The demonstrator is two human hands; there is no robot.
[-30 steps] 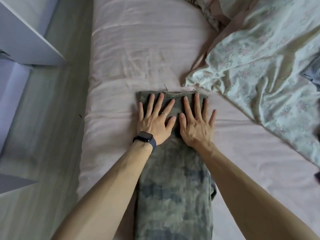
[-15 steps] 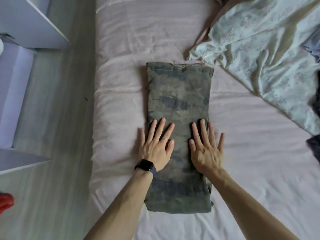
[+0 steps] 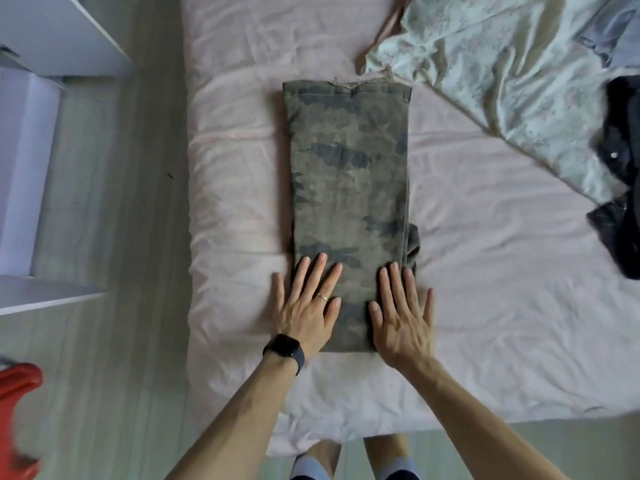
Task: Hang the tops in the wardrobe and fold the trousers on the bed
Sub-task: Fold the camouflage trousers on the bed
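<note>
Camouflage trousers point(image 3: 349, 174) lie folded into a long flat rectangle on the pink bed sheet point(image 3: 502, 289), waistband end far from me. My left hand point(image 3: 306, 306), with a ring and a dark watch at the wrist, presses flat on the near left corner, fingers spread. My right hand point(image 3: 403, 313) lies flat on the near right corner, fingers apart. Neither hand grips the cloth. A bulge of fabric sticks out at the right edge of the trousers.
A pale floral duvet point(image 3: 502, 71) is bunched at the far right. Dark clothes point(image 3: 620, 188) lie at the right edge of the bed. White shelving point(image 3: 52, 46) stands on the left over the wooden floor point(image 3: 138, 237). A red object point(image 3: 17, 410) sits at bottom left.
Both flat hands have slid from the far end of the trousers down to the near end. The view has pulled back, so the whole folded length shows.
</note>
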